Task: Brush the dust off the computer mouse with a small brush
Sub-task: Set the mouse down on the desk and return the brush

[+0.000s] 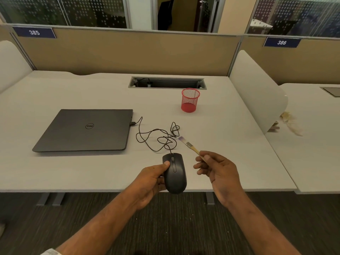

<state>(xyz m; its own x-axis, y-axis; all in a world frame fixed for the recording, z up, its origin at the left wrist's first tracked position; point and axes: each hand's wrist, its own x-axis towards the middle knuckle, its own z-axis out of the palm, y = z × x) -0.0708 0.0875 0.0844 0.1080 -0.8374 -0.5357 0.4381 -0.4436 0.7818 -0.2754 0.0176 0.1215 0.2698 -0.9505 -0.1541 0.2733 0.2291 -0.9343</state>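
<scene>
1. At desk 385, we hold a black computer mouse (174, 173) in our left hand (150, 183), lifted at the near edge of the desk (55, 173), thumb on its left button and fingers curled under its body.

2. The grasp keeps the top of the mouse facing up and open to us, which we judge is meant to give the bristles a clear run over the buttons and the scroll wheel.

3. Our right hand (219, 172) pinches the wooden handle of a small brush (189, 145) between thumb and fingertips, the other fingers loosely folded.

4. The brush points away to the far left, its pale, purple-tinted bristles just right of the tangled cable (158, 138) and apart from the mouse; no stroke is touching yet.

5. The cable runs from the mouse's far end across the desk to a closed grey laptop (86, 129) at the left, where it stays plugged in, so the slack lets us raise the mouse without tugging.

6. A red mesh pen cup (190, 100) stands empty farther back, near the cable slot (167, 83), well clear of our hands.

7. We judge the next move calls for swinging the bristles down onto the mouse's top.
</scene>
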